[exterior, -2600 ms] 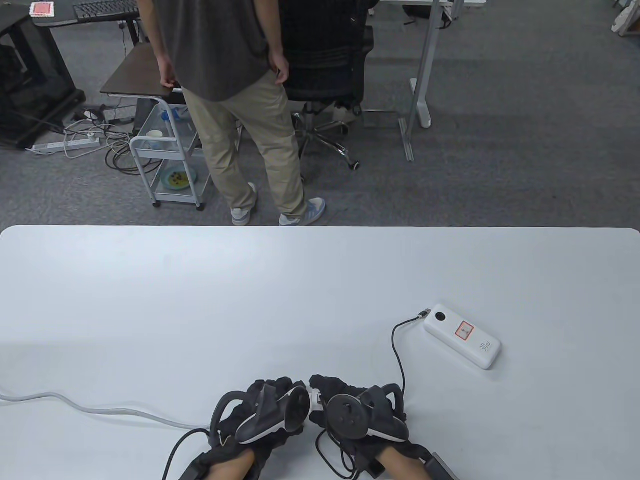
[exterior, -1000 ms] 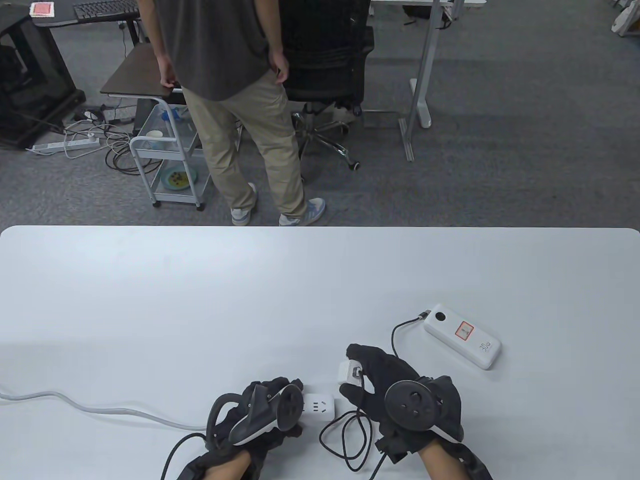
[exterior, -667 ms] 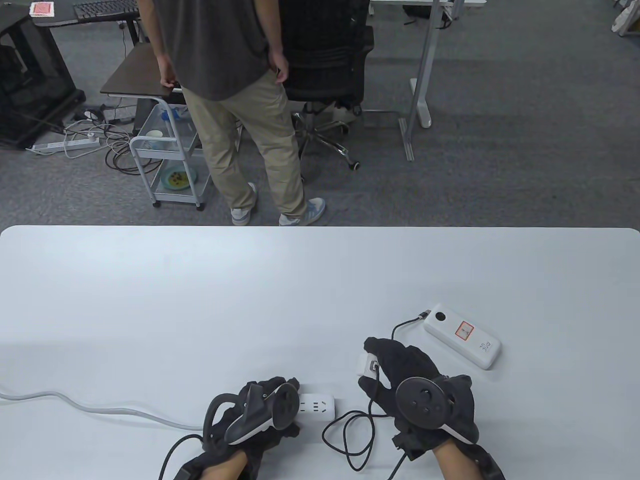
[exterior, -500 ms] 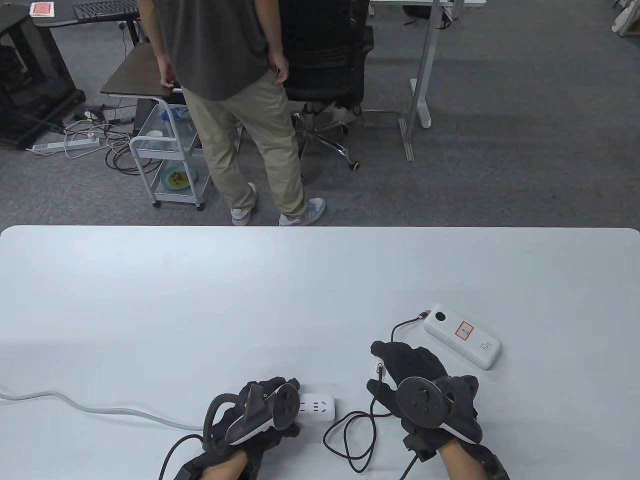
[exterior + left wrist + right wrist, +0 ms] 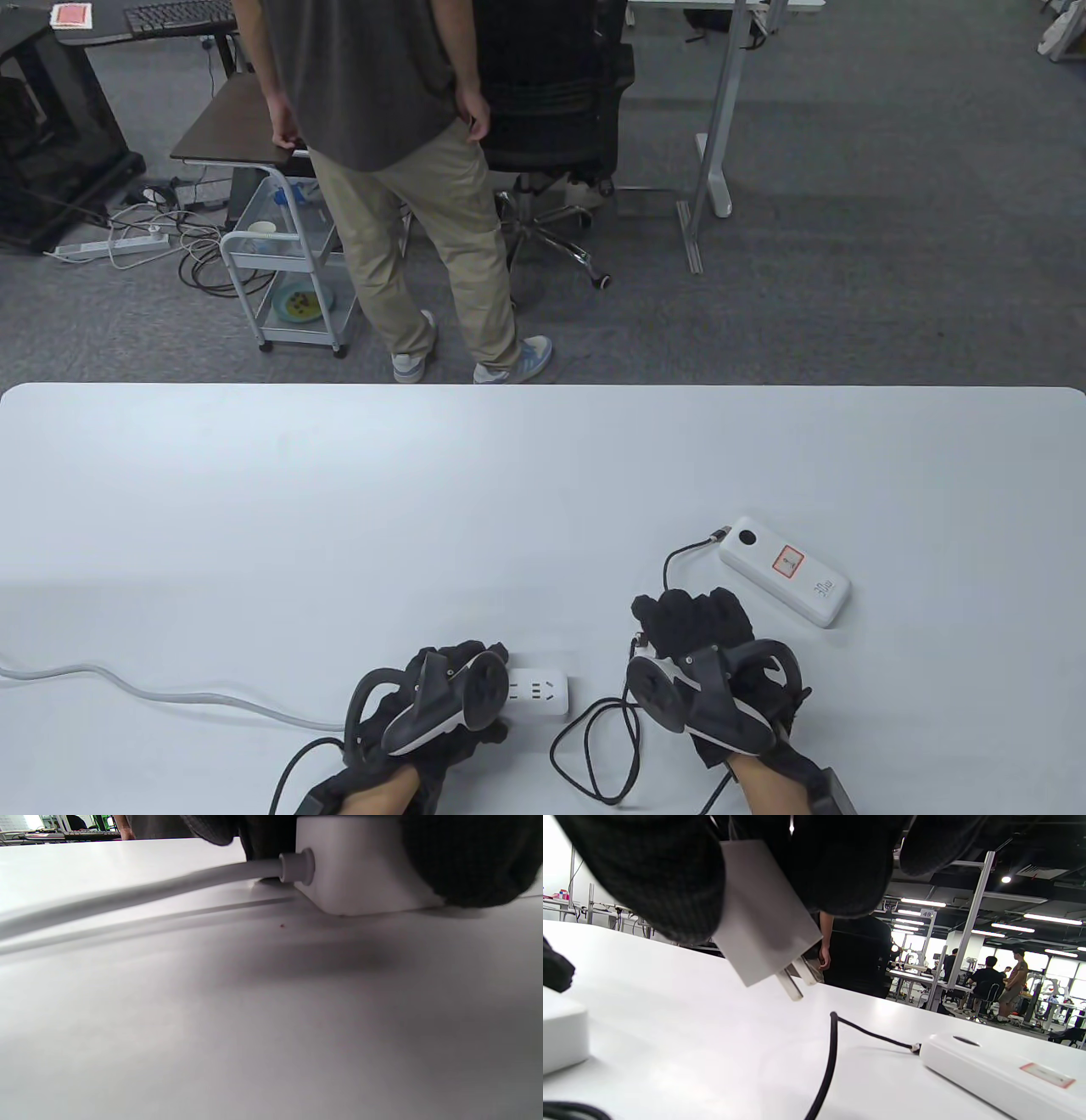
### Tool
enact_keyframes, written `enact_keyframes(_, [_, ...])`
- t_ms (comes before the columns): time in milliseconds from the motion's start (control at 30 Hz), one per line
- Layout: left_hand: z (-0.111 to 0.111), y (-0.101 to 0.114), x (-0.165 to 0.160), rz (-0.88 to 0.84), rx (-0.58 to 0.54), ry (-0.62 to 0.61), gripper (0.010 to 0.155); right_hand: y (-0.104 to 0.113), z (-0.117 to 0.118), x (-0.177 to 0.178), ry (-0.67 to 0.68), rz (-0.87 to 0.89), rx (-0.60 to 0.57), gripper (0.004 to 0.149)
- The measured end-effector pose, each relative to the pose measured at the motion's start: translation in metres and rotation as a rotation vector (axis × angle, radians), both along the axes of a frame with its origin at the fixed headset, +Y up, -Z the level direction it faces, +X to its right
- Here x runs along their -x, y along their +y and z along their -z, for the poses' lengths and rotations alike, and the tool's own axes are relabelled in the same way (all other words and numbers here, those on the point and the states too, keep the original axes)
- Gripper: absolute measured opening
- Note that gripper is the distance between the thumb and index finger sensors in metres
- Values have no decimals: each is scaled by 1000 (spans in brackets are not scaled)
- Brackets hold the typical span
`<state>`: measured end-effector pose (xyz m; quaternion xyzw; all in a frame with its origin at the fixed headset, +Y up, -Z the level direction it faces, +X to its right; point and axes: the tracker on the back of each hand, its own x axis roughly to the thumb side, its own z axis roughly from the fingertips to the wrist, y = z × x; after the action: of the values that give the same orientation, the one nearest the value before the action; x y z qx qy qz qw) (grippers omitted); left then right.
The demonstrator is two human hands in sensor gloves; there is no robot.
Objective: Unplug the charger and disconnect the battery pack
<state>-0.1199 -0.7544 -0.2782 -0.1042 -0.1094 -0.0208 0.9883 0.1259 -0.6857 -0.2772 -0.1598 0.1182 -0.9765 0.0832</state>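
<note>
My right hand (image 5: 691,624) grips the white charger (image 5: 761,912) just above the table, its two metal prongs bared and pointing away from me; in the table view my fingers hide it. The black cable (image 5: 674,564) runs from the charger to the white battery pack (image 5: 785,570), still plugged into its left end (image 5: 915,1047). My left hand (image 5: 441,692) presses on the left part of the white power strip (image 5: 539,689), whose free socket faces up. In the left wrist view my fingers cover the strip's end (image 5: 360,870), where its grey cord (image 5: 148,891) comes out.
The grey cord (image 5: 153,689) trails left across the white table (image 5: 339,509) and off its edge. Slack black cable loops (image 5: 594,743) between my hands near the front edge. A person (image 5: 399,170) stands past the far edge beside a chair and a cart.
My right hand pulled the charger out of the power strip and carried it right, toward the battery pack, then rolled over so its fingers now cover it. My left hand stayed on the strip.
</note>
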Motion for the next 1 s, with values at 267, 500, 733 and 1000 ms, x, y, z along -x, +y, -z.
enact_keyframes(267, [1, 2, 4, -15, 2, 2, 90, -25, 9, 3, -20, -111, 124, 68])
enact_keyframes(500, [1, 4, 5, -34, 16, -5, 89, -41, 16, 12, -26, -221, 156, 68])
enact_keyframes(733, [1, 3, 5, -29, 20, -7, 88, -52, 21, 19, -27, -282, 184, 68])
enact_keyframes(1000, [0, 3, 5, -30, 22, -8, 88, -60, 25, 19, -36, -274, 234, 68])
